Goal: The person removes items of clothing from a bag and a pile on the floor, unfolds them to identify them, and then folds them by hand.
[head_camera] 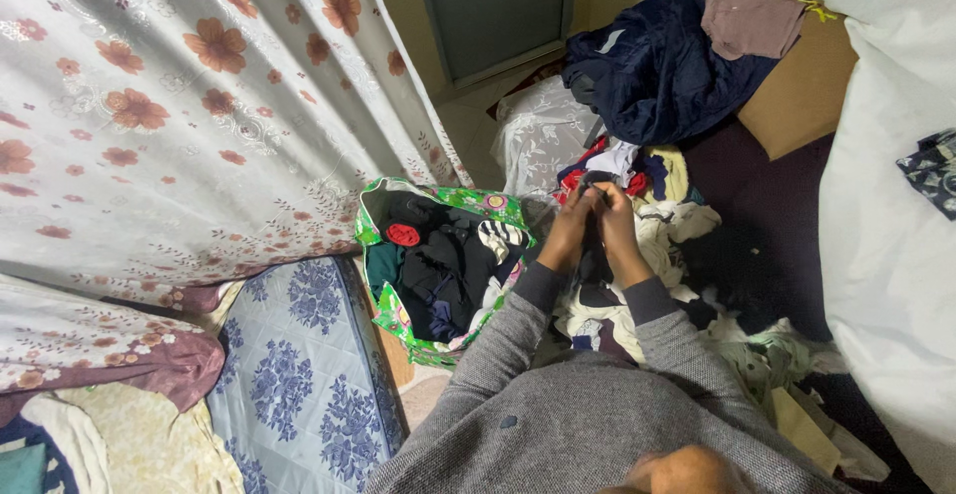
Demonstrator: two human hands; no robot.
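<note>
My left hand [571, 227] and my right hand [615, 225] are held close together over a heap of mixed clothes [665, 217]. Both grip a small dark piece of cloth [596, 183] between the fingers; most of it is hidden by the hands. Grey knitted sleeves cover both forearms. To the left of my hands stands an open green flowered bag [383, 300] filled with dark garments, a red item and a striped one.
A flowered white curtain [179, 106] hangs at the left above a blue patterned mattress [299, 355]. Dark blue and mauve clothes [677, 56] are piled at the back. A white sheet [886, 255] lies at the right, a brown cardboard piece [797, 96] beside it.
</note>
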